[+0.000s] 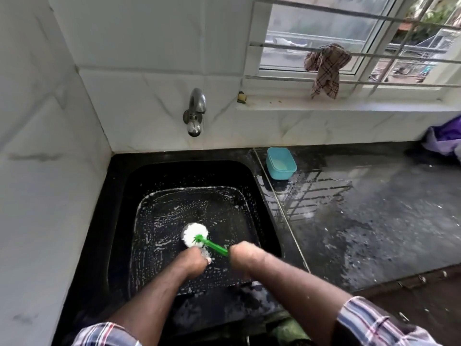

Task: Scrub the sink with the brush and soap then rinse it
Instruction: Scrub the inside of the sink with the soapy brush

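Black sink (pixel 139 196) fills lower centre of frame, floor and walls streaked with white soap foam (pixel 162 216). Dark bench (pixel 374 233) runs across the right half, wet, window grille reflected in the puddle. White marble-look wall tiles (pixel 50 121) cover left and top. Window (pixel 349 33) with metal bars upper right; checked cloth (pixel 324 68) hangs off a bar. Purple cloth (pixel 446 138) at right edge on the bench. Tap (pixel 195 112) on the wall above the sink, centre of frame, no water visible. Teal tub (pixel 280 163) on the bench just right of the sink's back corner. Brush (pixel 199 237): white bristle head down on the sink floor, centre-low, green handle angled toward lower right. Right hand (pixel 245 255) clenched round the handle end. Left hand (pixel 193 260) just beside the bristle head, fingers curled; something pale at the fingertips, cannot tell whether it grips anything. Checked sleeves (pixel 369 320) at bottom edge.
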Demonstrator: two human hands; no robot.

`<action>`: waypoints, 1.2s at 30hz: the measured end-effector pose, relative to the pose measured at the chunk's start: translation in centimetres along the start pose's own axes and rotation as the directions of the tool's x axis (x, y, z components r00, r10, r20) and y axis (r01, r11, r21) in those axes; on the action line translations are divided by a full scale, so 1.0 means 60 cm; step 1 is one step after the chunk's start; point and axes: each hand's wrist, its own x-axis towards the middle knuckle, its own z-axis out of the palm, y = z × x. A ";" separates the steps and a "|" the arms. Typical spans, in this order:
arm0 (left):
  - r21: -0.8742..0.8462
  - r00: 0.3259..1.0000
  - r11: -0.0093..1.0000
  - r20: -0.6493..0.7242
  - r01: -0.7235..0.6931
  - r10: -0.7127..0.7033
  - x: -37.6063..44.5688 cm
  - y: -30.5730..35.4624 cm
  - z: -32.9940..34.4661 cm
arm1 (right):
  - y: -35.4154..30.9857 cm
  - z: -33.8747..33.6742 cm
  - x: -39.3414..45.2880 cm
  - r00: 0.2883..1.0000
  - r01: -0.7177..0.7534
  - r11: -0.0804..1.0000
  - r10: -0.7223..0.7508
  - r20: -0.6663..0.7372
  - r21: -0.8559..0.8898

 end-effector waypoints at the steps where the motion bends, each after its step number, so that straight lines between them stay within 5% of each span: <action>1: -0.016 1.000 1.000 -0.007 0.005 -0.006 0.002 0.005 0.003 | -0.013 0.010 -0.003 0.998 0.060 0.997 -0.059 0.033 -0.043; 4: -0.035 1.000 0.999 0.006 0.011 -0.011 0.011 0.012 0.012 | -0.002 0.008 -0.010 0.991 0.125 0.983 -0.118 0.060 -0.137; 9: -0.069 0.999 0.997 0.052 0.017 -0.014 0.019 0.025 0.018 | 0.039 -0.014 0.012 0.993 -0.050 0.997 0.055 -0.101 0.050; 14: -0.072 0.999 0.997 0.044 0.011 -0.008 0.028 0.021 0.027 | -0.004 0.014 0.002 0.993 0.095 0.995 -0.093 0.077 -0.018; 22: -0.087 0.999 0.996 0.035 0.012 -0.009 0.038 0.013 0.032 | 0.030 -0.008 0.007 1.000 0.007 1.000 -0.007 -0.002 0.010; 26: -0.077 1.000 0.997 0.030 0.002 0.000 0.036 0.018 0.027 | -0.001 0.027 0.000 0.974 0.187 0.977 -0.171 0.149 -0.099; 33: -0.086 0.999 0.996 0.035 0.001 0.002 0.020 0.007 0.018 | 0.093 -0.001 0.016 0.991 -0.092 0.985 0.104 -0.083 0.145; 36: -0.103 0.999 0.995 0.037 -0.008 0.012 0.016 0.004 0.014 | 0.020 0.024 0.028 0.999 -0.026 0.988 0.031 -0.026 0.149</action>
